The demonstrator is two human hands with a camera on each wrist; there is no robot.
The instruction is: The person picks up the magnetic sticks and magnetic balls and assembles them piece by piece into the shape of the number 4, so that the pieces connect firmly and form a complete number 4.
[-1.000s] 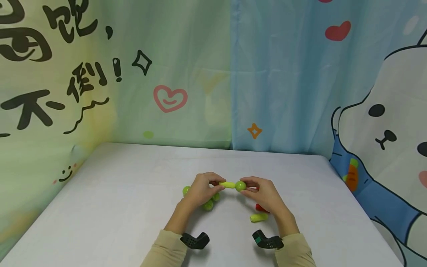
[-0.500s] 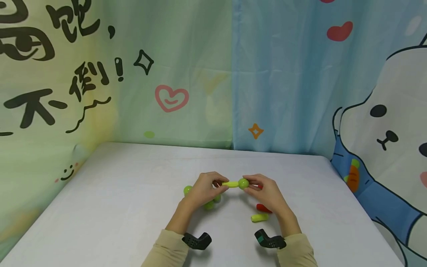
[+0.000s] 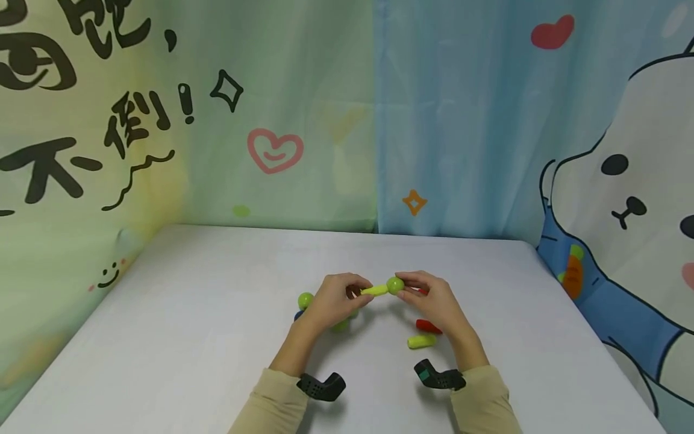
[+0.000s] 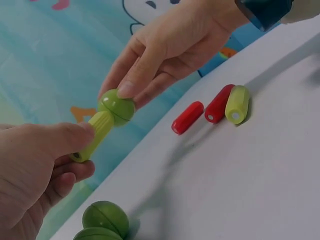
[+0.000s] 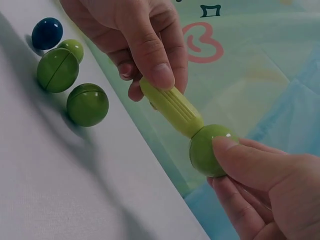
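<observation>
Currently, the left hand [image 3: 337, 299] is pinching a ribbed yellow-green rod [image 3: 375, 290] between thumb and fingers, and the right hand [image 3: 434, 301] is pinching a green ball [image 3: 395, 285] the same way. The rod is touching the green ball from the left, and both are hanging above a white counter [image 3: 217, 337]. Left of the green ball and nearer the person, several loose green balls [image 5: 87, 105] and a blue ball [image 5: 47, 33] are lying grouped, partly hiding behind the left hand in the head view. Right of the green ball, two red rods [image 4: 219, 103] and a second yellow-green rod [image 4: 237, 105] are lying near one another. Beyond the green ball to the left, a green cloth [image 3: 244, 193] is carrying large black Chinese characters [image 3: 39, 178]; 不 and 倒! are standing out legibly, while the picture's edge is cutting others off. Beyond the green ball to the right, a blue cloth [image 3: 461, 120] is showing a printed red heart [image 3: 553, 32] and a white cartoon animal [image 3: 650, 120]
</observation>
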